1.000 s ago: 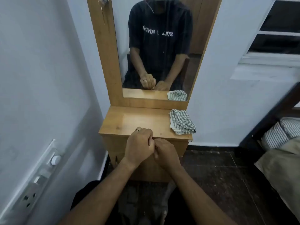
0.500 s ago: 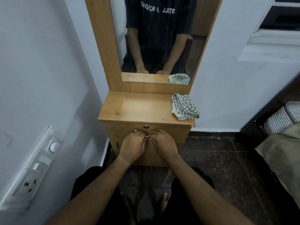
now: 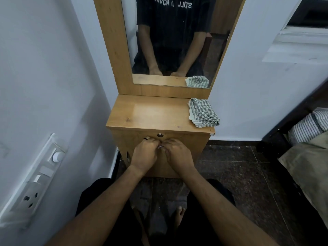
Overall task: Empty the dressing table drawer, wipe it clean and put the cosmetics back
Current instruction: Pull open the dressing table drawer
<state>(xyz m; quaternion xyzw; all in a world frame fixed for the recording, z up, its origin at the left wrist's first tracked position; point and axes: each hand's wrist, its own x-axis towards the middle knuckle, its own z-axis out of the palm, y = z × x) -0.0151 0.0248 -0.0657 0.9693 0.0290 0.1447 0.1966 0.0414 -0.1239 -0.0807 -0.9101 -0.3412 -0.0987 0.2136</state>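
The wooden dressing table point(image 3: 150, 112) has its drawer point(image 3: 195, 146) closed, with a round lock point(image 3: 160, 135) at the top of the front. My left hand point(image 3: 144, 156) and my right hand point(image 3: 178, 156) are side by side against the drawer front, fingers curled round a small metal handle point(image 3: 160, 146) that shows between them. A ring sits on a left finger. A folded green-and-white checked cloth point(image 3: 202, 113) lies on the right of the table top. No cosmetics are in view.
A mirror point(image 3: 170, 41) rises behind the table top and reflects a seated person. A white wall with a switch and socket panel point(image 3: 35, 180) is close on the left. A bed with a striped pillow point(image 3: 308, 125) stands right. Dark stone floor lies below.
Both hands dropped from the table's front edge to the drawer front and took hold of the handle. The view tilted downward. The drawer stays closed.
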